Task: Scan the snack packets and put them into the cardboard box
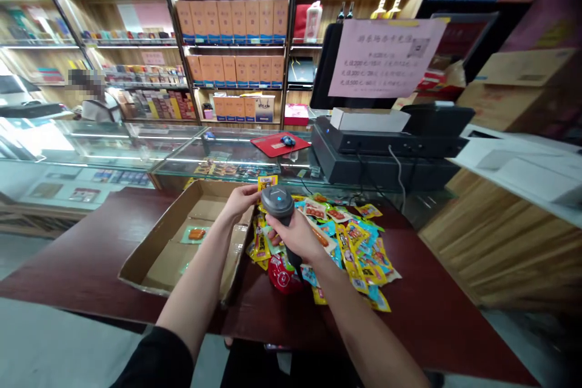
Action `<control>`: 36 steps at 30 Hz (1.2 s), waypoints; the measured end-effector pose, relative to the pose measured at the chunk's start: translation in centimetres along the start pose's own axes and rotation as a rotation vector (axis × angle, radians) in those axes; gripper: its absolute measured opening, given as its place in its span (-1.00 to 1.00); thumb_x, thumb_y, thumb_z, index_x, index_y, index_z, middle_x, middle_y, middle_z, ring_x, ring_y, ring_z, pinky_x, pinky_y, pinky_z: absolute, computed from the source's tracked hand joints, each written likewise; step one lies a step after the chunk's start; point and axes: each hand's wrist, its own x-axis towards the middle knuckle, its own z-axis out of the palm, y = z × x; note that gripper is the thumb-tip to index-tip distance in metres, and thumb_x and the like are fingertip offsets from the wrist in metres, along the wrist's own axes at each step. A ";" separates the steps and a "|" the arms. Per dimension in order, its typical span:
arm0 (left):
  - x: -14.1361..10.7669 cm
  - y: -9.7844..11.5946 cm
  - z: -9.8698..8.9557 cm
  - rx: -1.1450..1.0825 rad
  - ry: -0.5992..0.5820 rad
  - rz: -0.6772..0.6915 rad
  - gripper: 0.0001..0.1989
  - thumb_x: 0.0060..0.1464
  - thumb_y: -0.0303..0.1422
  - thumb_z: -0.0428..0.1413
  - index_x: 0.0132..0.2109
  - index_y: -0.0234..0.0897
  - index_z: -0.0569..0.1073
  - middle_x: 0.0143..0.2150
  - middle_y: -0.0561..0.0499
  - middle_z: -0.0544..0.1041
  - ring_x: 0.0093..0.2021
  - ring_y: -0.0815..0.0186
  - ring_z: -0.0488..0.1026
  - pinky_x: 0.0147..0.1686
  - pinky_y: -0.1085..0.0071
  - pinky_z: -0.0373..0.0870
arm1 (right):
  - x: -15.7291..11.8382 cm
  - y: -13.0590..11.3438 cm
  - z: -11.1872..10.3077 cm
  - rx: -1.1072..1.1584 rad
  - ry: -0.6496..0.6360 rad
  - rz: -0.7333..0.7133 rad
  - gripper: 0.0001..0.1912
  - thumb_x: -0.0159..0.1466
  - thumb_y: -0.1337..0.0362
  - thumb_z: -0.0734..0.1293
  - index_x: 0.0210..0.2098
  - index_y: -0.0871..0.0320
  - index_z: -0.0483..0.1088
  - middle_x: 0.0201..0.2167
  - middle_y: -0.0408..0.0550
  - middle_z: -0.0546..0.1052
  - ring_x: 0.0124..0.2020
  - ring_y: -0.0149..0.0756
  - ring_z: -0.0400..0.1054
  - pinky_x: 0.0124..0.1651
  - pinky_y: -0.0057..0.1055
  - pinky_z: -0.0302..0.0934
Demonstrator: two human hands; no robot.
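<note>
A grey handheld scanner [278, 201] with a small blue light is gripped in my right hand [297, 235], fingers wrapped round its handle. My left hand [242, 201] pinches a small yellow packet [267, 182], whose top shows just behind the scanner head. Under and right of my right hand lies a spread pile of snack packets [359, 242], mostly yellow and blue. A red round item [282, 276] sits below the scanner. Left of the pile is a shallow cardboard box [159, 260] holding a packet with orange-brown food [196, 234]; my left forearm crosses over the box.
Behind the dark red table [436, 315] is a glass counter [227, 139] with a red mouse pad [268, 144] and mouse. A monitor with a paper sign [386, 60] stands back right, above black equipment. Stocked shelves line the wall. A person [93, 100] is at far left.
</note>
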 end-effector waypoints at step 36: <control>0.7 -0.2 -1.2 -0.054 -0.006 -0.025 -0.55 -0.24 -0.19 0.34 -0.17 -0.35 0.57 -0.21 -0.11 0.60 -0.26 0.25 0.51 -0.19 0.37 0.37 | -0.5 -0.8 -1.4 -0.105 0.089 -0.014 -0.76 0.14 0.08 0.35 -0.38 0.12 0.34 -0.69 -0.17 0.42 -0.73 -0.38 0.25 -0.64 -0.44 0.19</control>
